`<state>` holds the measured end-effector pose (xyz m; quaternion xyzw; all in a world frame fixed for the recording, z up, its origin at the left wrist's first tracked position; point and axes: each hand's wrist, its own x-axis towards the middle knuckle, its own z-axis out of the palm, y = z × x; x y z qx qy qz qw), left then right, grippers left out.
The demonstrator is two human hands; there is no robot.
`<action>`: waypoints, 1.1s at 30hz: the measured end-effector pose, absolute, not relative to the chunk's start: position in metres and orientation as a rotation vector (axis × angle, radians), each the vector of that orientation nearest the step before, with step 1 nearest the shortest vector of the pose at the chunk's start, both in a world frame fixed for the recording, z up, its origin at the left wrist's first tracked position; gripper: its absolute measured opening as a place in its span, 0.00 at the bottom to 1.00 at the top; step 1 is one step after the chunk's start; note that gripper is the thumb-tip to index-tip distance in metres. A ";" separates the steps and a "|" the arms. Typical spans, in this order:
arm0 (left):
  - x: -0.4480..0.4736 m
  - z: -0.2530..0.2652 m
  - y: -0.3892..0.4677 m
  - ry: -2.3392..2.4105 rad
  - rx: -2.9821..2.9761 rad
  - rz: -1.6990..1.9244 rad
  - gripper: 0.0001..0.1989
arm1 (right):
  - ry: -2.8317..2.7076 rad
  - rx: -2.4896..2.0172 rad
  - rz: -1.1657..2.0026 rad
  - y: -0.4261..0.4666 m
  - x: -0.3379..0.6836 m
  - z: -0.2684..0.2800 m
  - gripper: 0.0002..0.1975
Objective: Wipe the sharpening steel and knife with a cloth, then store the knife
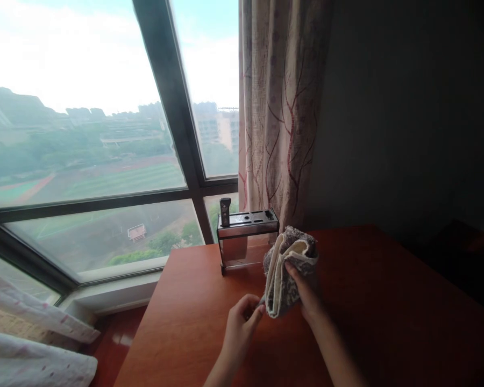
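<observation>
Head view: I look down over a reddish-brown wooden table set against a big window.
My right hand: my right hand grips a bunched grey cloth with a cream lining, fingers wrapped round its right side and thumb pressed on the front fold.
My left hand: my left hand sits just below and left of the cloth, fingers curled and pinching something small at the cloth's lower edge; I cannot tell whether it is a tool tip or a bit of the fabric itself.
Cloth position: it is held upright above the table, near the middle, folded so the pale lining shows at the top and left.
Metal rack: a shiny metal holder with slots in its top stands on the table just behind the cloth, near the far edge.
Dark handle: one dark handle sticks up from the holder's left end.
Curtain: a pale curtain with red branch pattern hangs behind the holder.
Lower left: white fabric with small marks lies beside the table.
</observation>
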<state>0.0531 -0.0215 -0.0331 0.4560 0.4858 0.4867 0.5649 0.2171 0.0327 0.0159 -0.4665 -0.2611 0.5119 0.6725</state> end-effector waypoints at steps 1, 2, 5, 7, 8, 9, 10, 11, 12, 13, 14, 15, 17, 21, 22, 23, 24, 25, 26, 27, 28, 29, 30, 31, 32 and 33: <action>0.053 -0.033 -0.021 1.193 1.144 1.183 0.17 | -0.597 -1.060 1.125 0.032 0.216 0.016 0.24; 0.052 -0.033 -0.021 1.227 1.197 1.190 0.18 | -0.598 -1.060 1.117 0.031 0.215 0.016 0.23; 0.052 -0.030 -0.027 1.225 1.213 1.130 0.20 | -0.562 -1.008 1.180 0.030 0.214 0.016 0.24; 0.054 -0.028 -0.032 1.160 1.101 1.074 0.22 | -0.528 -0.938 1.251 0.029 0.214 0.015 0.25; 0.056 -0.027 -0.035 1.120 1.022 1.038 0.23 | -0.517 -0.903 1.289 0.029 0.214 0.013 0.27; 0.057 -0.027 -0.038 1.074 0.941 1.001 0.23 | -0.510 -0.875 1.325 0.029 0.215 0.012 0.27; 0.059 -0.026 -0.041 1.021 0.868 0.967 0.23 | -0.505 -0.855 1.358 0.029 0.215 0.010 0.28; 0.061 -0.026 -0.044 0.956 0.805 0.938 0.23 | -0.501 -0.842 1.387 0.030 0.215 0.008 0.27; 0.062 -0.026 -0.046 0.882 0.754 0.914 0.23 | -0.495 -0.835 1.413 0.030 0.216 0.006 0.26; 0.063 -0.026 -0.047 0.803 0.707 0.891 0.22 | -0.488 -0.831 1.440 0.030 0.216 0.004 0.25; 0.064 -0.026 -0.048 0.728 0.663 0.867 0.22 | -0.481 -0.827 1.469 0.030 0.216 0.003 0.24; 0.064 -0.025 -0.049 0.666 0.623 0.843 0.21 | -0.477 -0.817 1.505 0.030 0.215 0.002 0.23; 0.064 -0.024 -0.049 0.589 0.560 0.806 0.20 | -0.489 -0.778 1.621 0.029 0.214 0.001 0.25; 0.064 -0.019 -0.052 0.606 0.557 0.797 0.19 | -0.507 -0.744 1.726 0.024 0.216 0.001 0.24; 0.065 -0.019 -0.053 0.641 0.582 0.801 0.19 | -0.494 -0.752 1.692 0.022 0.216 0.000 0.22; 0.065 -0.019 -0.053 0.684 0.617 0.805 0.19 | -0.485 -0.759 1.647 0.021 0.217 0.001 0.21; 0.066 -0.019 -0.053 0.739 0.662 0.819 0.19 | -0.488 -0.763 1.606 0.020 0.218 0.002 0.19; 0.066 -0.020 -0.053 0.805 0.722 0.843 0.20 | -0.504 -0.766 1.572 0.019 0.218 0.004 0.19; 0.066 -0.020 -0.052 0.883 0.798 0.876 0.21 | -0.531 -0.776 1.540 0.019 0.217 0.006 0.19; 0.066 -0.020 -0.051 0.972 0.896 0.915 0.22 | -0.562 -0.803 1.501 0.019 0.216 0.010 0.20; 0.065 -0.020 -0.050 1.066 1.020 0.956 0.23 | -0.588 -0.849 1.449 0.020 0.215 0.013 0.21; 0.064 -0.018 -0.049 1.159 1.166 0.995 0.23 | -0.603 -0.903 1.385 0.021 0.213 0.017 0.22; 0.062 -0.016 -0.048 1.245 1.321 1.029 0.22 | -0.601 -0.957 1.316 0.022 0.211 0.020 0.23; 0.060 -0.013 -0.047 1.317 1.473 1.056 0.21 | -0.586 -1.000 1.251 0.023 0.209 0.023 0.23; 0.058 -0.011 -0.046 1.374 1.607 1.080 0.18 | -0.562 -1.024 1.201 0.024 0.208 0.024 0.24; 0.056 -0.009 -0.045 1.421 1.717 1.098 0.15 | -0.536 -1.031 1.172 0.025 0.206 0.025 0.25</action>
